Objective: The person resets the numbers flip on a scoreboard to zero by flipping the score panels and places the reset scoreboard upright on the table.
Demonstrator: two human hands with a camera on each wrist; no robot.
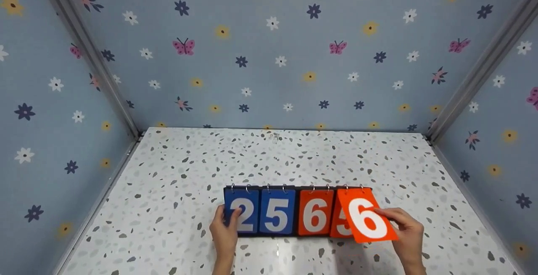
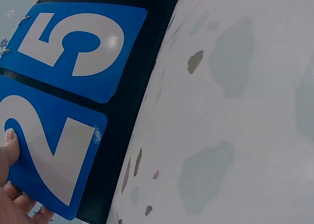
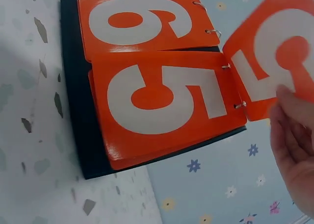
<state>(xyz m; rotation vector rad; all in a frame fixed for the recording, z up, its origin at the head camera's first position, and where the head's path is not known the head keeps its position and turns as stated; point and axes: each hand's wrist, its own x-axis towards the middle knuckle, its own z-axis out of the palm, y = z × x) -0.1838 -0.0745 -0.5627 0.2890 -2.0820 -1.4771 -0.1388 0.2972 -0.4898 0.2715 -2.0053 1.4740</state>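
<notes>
A flip scoreboard (image 1: 296, 212) with a black backing shows blue cards 2 and 5, then orange cards. At its left end my left hand (image 1: 224, 231) grips the edge, thumb on the front of the blue 2 card (image 2: 49, 150) and fingers behind. My right hand (image 1: 405, 233) pinches the edge of the rightmost orange card (image 1: 367, 216), which is swung out on its rings and shows a 6 in the head view. The right wrist view shows a 5 on this card's other side. Beneath it lies an orange 5 card (image 3: 162, 104). Beside that is an orange 6 card (image 3: 132, 23).
The scoreboard is over a white speckled table (image 1: 273, 157). Blue flowered panels (image 1: 277, 48) enclose the back and both sides, with grey metal strips (image 1: 90, 56) at the corners.
</notes>
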